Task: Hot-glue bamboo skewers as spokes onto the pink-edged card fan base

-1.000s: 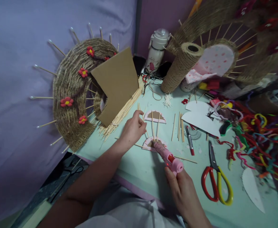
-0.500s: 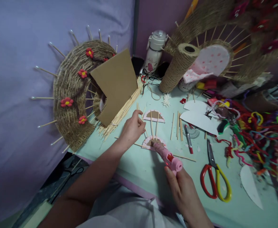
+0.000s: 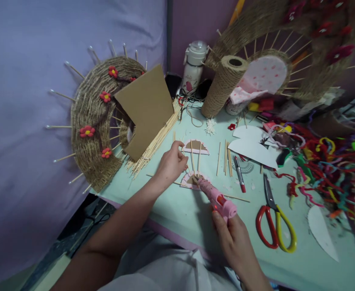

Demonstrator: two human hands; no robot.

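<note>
A person's right hand [image 3: 233, 238] closes around the handle of a pink glue gun [image 3: 215, 197], its nozzle at a half-round cardboard piece [image 3: 190, 182] with pink trim on a pale green worktop [image 3: 171, 206]. The left hand [image 3: 171, 163], fingers partly curled, is at the upper part of a thin stick [image 3: 189, 165] that slants to the same piece; whether the fingertips grip it is impossible to tell. Two more sticks [image 3: 198, 161] run up from the piece toward a matching trimmed half-round [image 3: 196, 144] lying beyond it. To the right lie loose sticks [image 3: 229, 159], a marker [image 3: 239, 174] and scissors [image 3: 271, 202] with one red and one yellow handle. At left, a cardboard sheet [image 3: 148, 109] leans before a woven twine ring [image 3: 86, 109] dotted with red flowers, while a roll of twine [image 3: 222, 87] stands near a bottle [image 3: 192, 68] behind.
</note>
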